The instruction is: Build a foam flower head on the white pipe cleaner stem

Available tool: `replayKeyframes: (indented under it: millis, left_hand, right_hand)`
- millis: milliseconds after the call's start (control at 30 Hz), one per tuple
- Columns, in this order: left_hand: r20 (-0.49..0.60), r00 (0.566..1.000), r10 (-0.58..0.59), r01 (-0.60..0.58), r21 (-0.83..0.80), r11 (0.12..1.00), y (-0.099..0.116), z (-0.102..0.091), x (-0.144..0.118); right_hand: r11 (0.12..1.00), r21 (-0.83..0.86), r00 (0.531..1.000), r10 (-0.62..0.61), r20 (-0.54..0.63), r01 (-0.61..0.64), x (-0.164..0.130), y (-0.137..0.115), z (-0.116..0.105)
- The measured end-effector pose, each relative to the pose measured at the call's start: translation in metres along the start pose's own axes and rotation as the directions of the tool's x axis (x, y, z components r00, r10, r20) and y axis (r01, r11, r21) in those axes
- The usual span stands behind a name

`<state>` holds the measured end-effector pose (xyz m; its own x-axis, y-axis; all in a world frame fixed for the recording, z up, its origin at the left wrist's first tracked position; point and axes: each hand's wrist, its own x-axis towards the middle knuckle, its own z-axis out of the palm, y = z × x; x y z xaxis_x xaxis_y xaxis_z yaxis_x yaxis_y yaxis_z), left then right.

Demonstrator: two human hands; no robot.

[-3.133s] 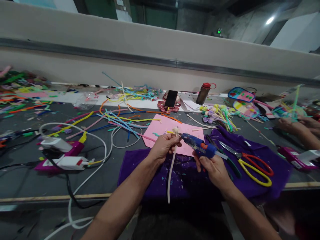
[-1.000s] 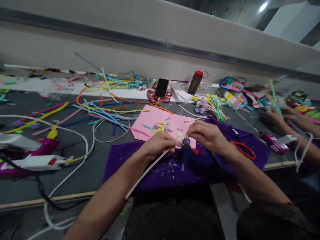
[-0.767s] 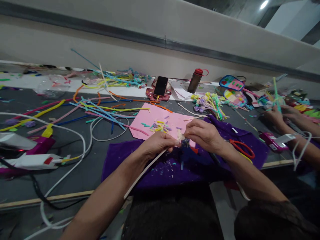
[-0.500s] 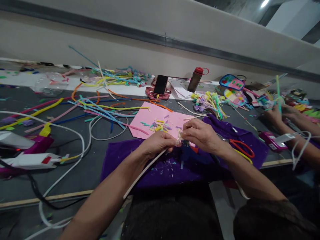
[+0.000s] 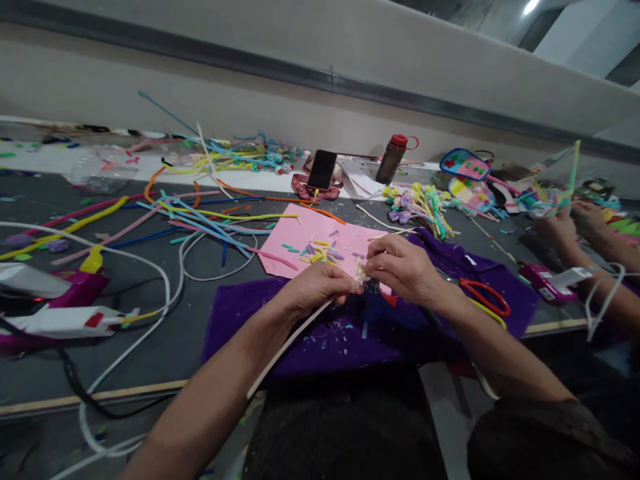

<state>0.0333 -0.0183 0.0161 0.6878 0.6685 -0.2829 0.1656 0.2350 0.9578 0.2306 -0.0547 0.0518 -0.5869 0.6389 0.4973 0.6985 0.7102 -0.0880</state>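
Observation:
My left hand (image 5: 320, 288) is closed in a pinch on a long cream pipe cleaner (image 5: 286, 353), whose free end slants down toward my forearm. A small pale tuft (image 5: 360, 270) shows at its upper end, between my two hands. My right hand (image 5: 404, 268) has its fingers drawn together at the tuft's right side; they appear to grip it, though the fingertips are partly hidden. Beneath both hands lie a pink sheet (image 5: 283, 243) with short coloured pipe cleaner snippets (image 5: 320, 253) and a purple cloth (image 5: 310, 343) dotted with fluff.
Red-handled scissors (image 5: 485, 298) rest on the cloth's right side. Glue guns (image 5: 60, 323) with white cables lie at left, near loose pipe cleaners (image 5: 210, 227). Behind stand a phone (image 5: 323, 170), a bottle (image 5: 391, 160) and a pipe cleaner bunch (image 5: 423, 207). A co-worker's hands (image 5: 560, 230) are at right.
My hands stay almost in place, with only a slight shift of the right fingers at the tuft. The co-worker's hands have moved rightward, and the yellow-green stem there now leans right.

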Motion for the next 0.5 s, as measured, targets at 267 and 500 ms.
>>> replayKeyframes:
  millis: [267, 500]
  left_hand:
    - [0.010, 0.999, 0.043, -0.044, 0.015, 0.999, -0.0038, 0.0002, 0.0014]
    - [0.014, 0.999, 0.032, -0.031, -0.019, 0.999, -0.0031, 0.0001, 0.0003]
  right_hand:
    - [0.999, -0.013, 0.998, -0.031, -0.055, 0.030, -0.0011, 0.0006, 0.0037]
    - [0.999, -0.033, 0.994, -0.025, -0.109, 0.021, -0.0022, 0.0000, 0.0072]
